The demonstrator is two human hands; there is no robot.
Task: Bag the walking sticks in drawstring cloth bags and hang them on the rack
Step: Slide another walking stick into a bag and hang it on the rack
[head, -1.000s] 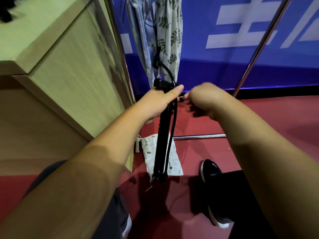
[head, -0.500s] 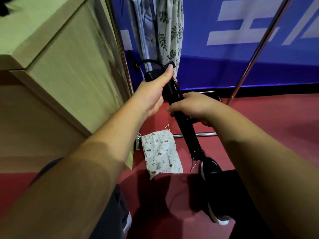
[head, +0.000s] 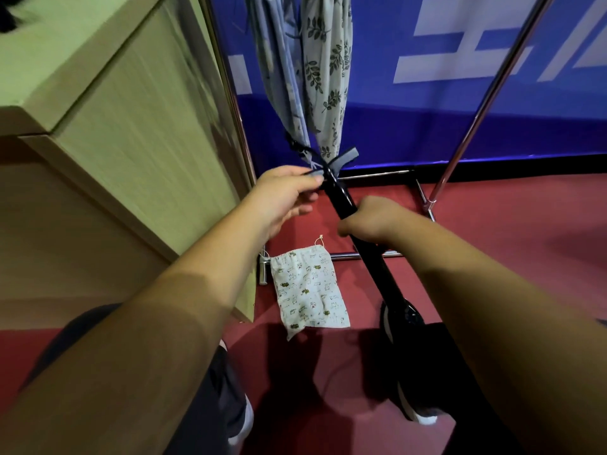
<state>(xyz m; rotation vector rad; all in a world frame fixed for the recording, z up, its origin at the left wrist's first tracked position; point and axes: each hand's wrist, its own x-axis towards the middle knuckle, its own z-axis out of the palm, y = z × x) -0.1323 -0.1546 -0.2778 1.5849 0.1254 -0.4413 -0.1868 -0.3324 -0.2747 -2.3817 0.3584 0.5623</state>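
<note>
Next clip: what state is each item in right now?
walking stick: unbagged, tilted, gripped mid-shaft by right hand
strap: pinched by left hand
printed bag: flat on floor, untouched
leaf-print bag: hanging, top out of view
blue bag: hanging beside it

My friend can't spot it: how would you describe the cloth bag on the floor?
Find the pale wooden cabinet on the left; at its lower corner runs the rack's chrome base bar. The cloth bag lies flat on the red floor there: small, white, tiny cartoon prints, unlike the long leaf-print bag and blue bag hanging above.
</note>
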